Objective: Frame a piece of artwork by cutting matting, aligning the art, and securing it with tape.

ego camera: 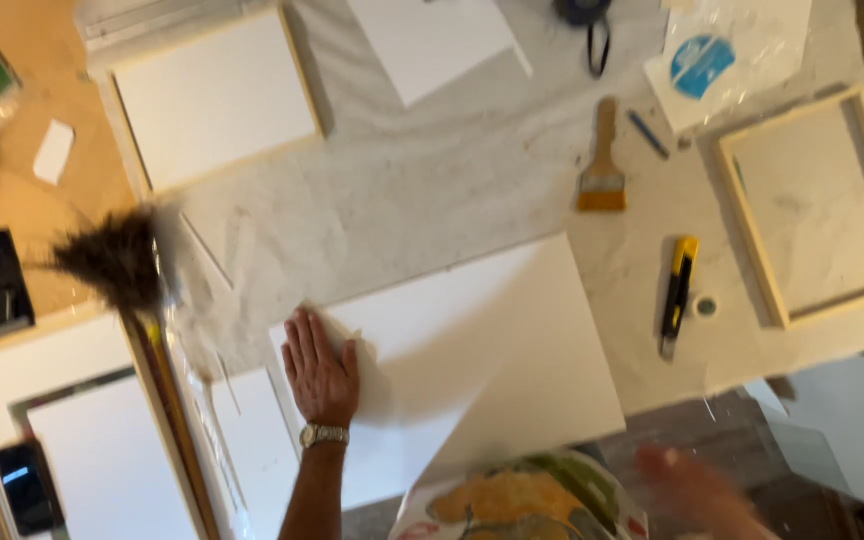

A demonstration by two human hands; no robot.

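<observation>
Left hand (320, 368) flat, fingers spread, pressing white sheet (472, 350); right hand (692, 485) blurred, grip unclear.

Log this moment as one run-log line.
left hand flat on white sheet | right hand blurred, low right | sheet's corner curled up | utility knife, brush untouched

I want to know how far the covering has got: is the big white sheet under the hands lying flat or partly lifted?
Partly lifted. The white sheet curls up at its near edge, showing a colourful picture beneath, while the left hand presses it flat.
</observation>
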